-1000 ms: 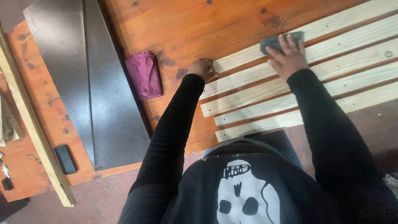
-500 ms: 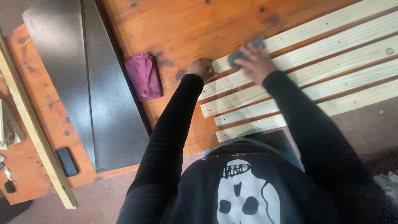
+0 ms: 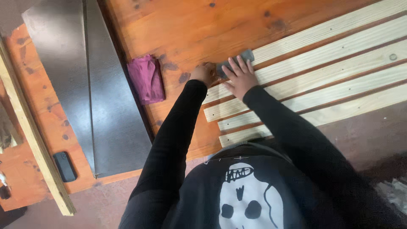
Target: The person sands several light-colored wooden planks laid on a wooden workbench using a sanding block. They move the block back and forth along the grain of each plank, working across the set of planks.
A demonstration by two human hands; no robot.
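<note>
Grey sanding block (image 3: 235, 62), light and stiffish by the look, pressed flat under right hand (image 3: 240, 77) with fingers spread open onto pale pine slat (image 3: 322, 32); left hand (image 3: 203, 73) fingers curled, pinning the slat's end.

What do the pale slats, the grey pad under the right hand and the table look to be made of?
Slats: bare, unfinished softwood, pale with visible grain.
Grey pad: probably an abrasive sponge or sandpaper; matte, too small to tell.
Table: knotty wood, glossy orange varnish.
</note>
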